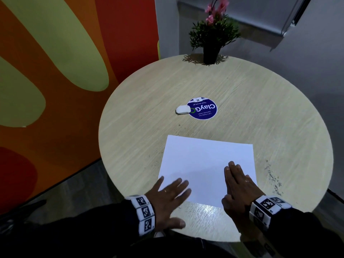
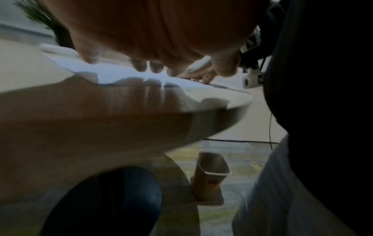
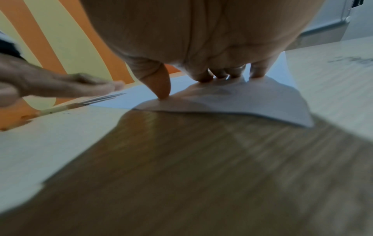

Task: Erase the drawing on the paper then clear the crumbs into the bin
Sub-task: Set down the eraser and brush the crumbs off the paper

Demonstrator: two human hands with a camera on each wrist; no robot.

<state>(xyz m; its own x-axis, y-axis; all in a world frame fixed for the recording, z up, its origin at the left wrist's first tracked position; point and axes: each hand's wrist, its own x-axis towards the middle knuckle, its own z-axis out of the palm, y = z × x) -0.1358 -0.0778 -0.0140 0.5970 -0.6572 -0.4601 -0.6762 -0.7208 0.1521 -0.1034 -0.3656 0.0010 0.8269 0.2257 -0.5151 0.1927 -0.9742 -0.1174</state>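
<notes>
A white sheet of paper [image 1: 204,161] lies blank on the near part of the round wooden table [image 1: 260,108]. My left hand [image 1: 167,200] lies flat with fingers spread on the sheet's near left corner. My right hand [image 1: 238,185] rests on its little-finger edge on the sheet's near right part, fingers straight and together. Dark eraser crumbs [image 1: 273,177] lie strewn on the table right of the sheet, and a few sit by its left edge. A white eraser [image 1: 183,109] lies farther back. The bin [image 2: 212,172] stands on the floor under the table, seen in the left wrist view.
A round blue sticker [image 1: 202,108] is stuck at the table's centre beside the eraser. A potted plant [image 1: 212,40] with pink flowers stands at the far edge. An orange and green wall panel [image 1: 65,71] rises to the left.
</notes>
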